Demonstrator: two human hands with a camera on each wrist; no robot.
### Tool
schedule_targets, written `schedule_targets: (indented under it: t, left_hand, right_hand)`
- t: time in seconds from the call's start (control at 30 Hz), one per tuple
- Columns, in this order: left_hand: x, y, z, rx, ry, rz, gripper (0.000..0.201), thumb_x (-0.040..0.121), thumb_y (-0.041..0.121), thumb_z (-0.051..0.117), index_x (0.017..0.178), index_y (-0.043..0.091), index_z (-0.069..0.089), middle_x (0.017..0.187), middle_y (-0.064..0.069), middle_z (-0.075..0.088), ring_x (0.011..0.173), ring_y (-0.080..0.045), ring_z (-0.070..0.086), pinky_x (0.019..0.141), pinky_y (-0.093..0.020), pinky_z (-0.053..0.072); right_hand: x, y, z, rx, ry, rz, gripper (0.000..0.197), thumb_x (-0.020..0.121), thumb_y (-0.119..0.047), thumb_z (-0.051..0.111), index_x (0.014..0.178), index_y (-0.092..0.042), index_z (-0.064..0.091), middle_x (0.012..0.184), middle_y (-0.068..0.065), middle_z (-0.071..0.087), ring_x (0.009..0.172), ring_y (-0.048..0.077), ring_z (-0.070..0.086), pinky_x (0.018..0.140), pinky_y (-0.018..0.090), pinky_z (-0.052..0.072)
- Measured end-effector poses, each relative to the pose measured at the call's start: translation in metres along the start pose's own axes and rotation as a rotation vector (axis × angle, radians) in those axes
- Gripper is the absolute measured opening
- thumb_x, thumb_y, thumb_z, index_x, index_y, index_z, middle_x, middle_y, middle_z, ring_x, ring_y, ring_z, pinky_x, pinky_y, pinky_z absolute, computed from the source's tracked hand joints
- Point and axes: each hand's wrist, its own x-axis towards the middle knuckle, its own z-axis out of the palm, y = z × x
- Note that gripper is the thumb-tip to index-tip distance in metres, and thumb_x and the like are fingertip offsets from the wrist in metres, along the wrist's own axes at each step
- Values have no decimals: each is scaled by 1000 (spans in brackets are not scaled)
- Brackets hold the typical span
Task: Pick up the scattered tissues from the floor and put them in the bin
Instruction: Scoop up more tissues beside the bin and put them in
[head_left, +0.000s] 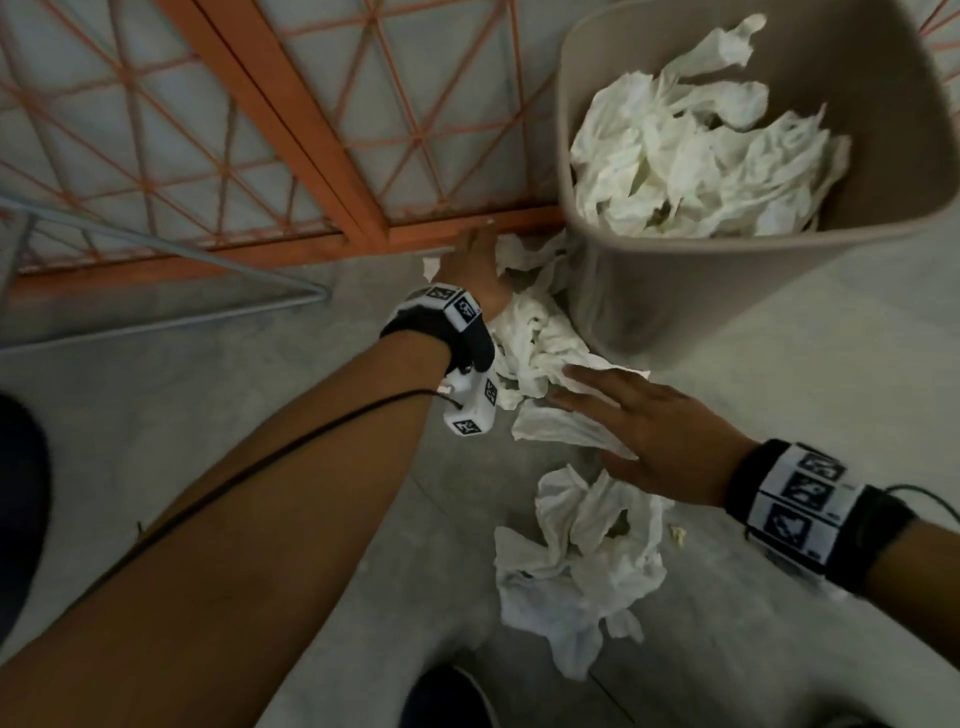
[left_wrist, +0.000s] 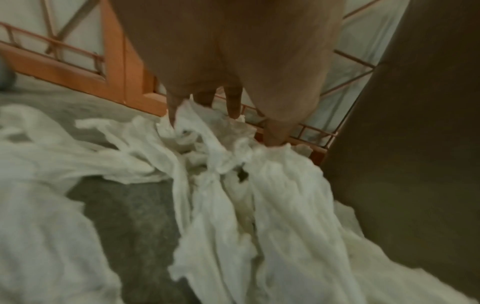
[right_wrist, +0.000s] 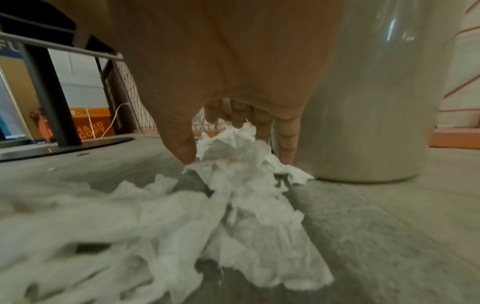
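Note:
A beige bin (head_left: 649, 301) stands on the grey floor, with several crumpled white tissues (head_left: 701, 156) inside it. More tissues (head_left: 535, 338) lie against its base. My left hand (head_left: 485, 244) reaches to their far end by the orange frame. In the left wrist view, the left hand (left_wrist: 223, 127) has fingertips and thumb dug into the bunched tissue (left_wrist: 207, 148), with the bin (left_wrist: 415, 144) to its right. My right hand (head_left: 566, 387) covers the near end. Its thumb and fingers (right_wrist: 285, 148) close round a raised wad (right_wrist: 233, 144) beside the bin (right_wrist: 363, 102). Another heap (head_left: 571, 571) lies nearer me.
An orange metal grid frame (head_left: 311, 130) runs along the floor behind the tissues and the bin. A grey metal bar (head_left: 208, 260) angles in from the left. A black stand base (right_wrist: 64, 144) sits further left. A dark shoe (head_left: 447, 696) is at the bottom edge.

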Motion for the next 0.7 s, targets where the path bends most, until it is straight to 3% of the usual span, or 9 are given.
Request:
schedule_targets:
  t: [0.1, 0.2, 0.3, 0.37, 0.43, 0.5, 0.57, 0.63, 0.7]
  left_hand:
    - [8, 9, 18, 35, -86, 46, 73, 86, 55, 52, 148, 32, 21, 153, -14, 35, 133, -42, 44, 109, -53, 39]
    - [12, 16, 32, 177, -73, 95, 64, 90, 50, 46, 147, 30, 25, 144, -17, 45, 126, -43, 48, 105, -53, 41]
    - [14, 18, 40, 207, -9, 160, 48, 91, 37, 50, 136, 20, 47, 135, -14, 56, 120, -38, 54, 98, -44, 45]
    - [11, 22, 38, 155, 1, 150, 28, 92, 26, 55, 115, 12, 65, 118, -13, 68, 109, -33, 63, 84, -32, 46]
    - [2, 26, 32, 37, 40, 127, 19, 89, 25, 60, 100, 12, 69, 105, -10, 72, 98, -28, 67, 78, -29, 46]
    - [-7, 25, 24, -191, 135, 111, 12, 86, 28, 61, 91, 20, 68, 93, -3, 72, 87, -21, 66, 75, -28, 49]
    - [-14, 22, 10, -359, 213, 67, 16, 87, 31, 52, 83, 22, 65, 84, 0, 68, 77, -15, 61, 66, -24, 42]
    - [-22, 15, -7, -404, 277, 10, 29, 90, 31, 41, 64, 23, 49, 68, 7, 53, 66, -9, 50, 63, -24, 32]
    - [-31, 4, -21, -504, 371, -86, 35, 92, 27, 38, 57, 22, 39, 64, 10, 46, 64, -11, 44, 67, -25, 31]
  right_hand:
    - [5, 2, 13, -1, -17, 35, 81, 90, -36, 50, 149, -41, -5, 163, -5, 2, 146, 22, 23, 112, 42, 37]
    - [9, 4, 23, -40, -11, 82, 79, 91, -37, 50, 149, -41, -5, 161, 1, 19, 141, 27, 33, 108, 45, 40]
    - [15, 8, 31, -60, 13, 122, 72, 90, -35, 53, 150, -36, 13, 142, 4, 49, 123, 30, 49, 100, 45, 46]
    - [19, 11, 36, -70, 53, 125, 65, 87, -28, 58, 145, -30, 31, 125, 5, 58, 108, 29, 55, 91, 43, 51]
    - [21, 14, 39, -90, 117, 113, 50, 84, -25, 58, 133, -25, 49, 113, 7, 61, 98, 30, 57, 83, 43, 54]
    - [21, 12, 38, -99, 158, 135, 38, 85, -31, 45, 116, -17, 63, 108, 9, 61, 94, 31, 55, 80, 45, 54]
    - [20, 6, 35, -74, 180, 185, 43, 85, -35, 35, 98, -11, 68, 99, 9, 60, 91, 30, 51, 77, 43, 50]
    - [20, 2, 32, -42, 228, 234, 40, 84, -37, 39, 89, -9, 66, 92, 8, 57, 89, 30, 49, 75, 40, 45]
    - [21, 1, 31, -11, 274, 244, 37, 83, -41, 47, 85, -8, 63, 90, 9, 57, 86, 30, 50, 74, 40, 44]
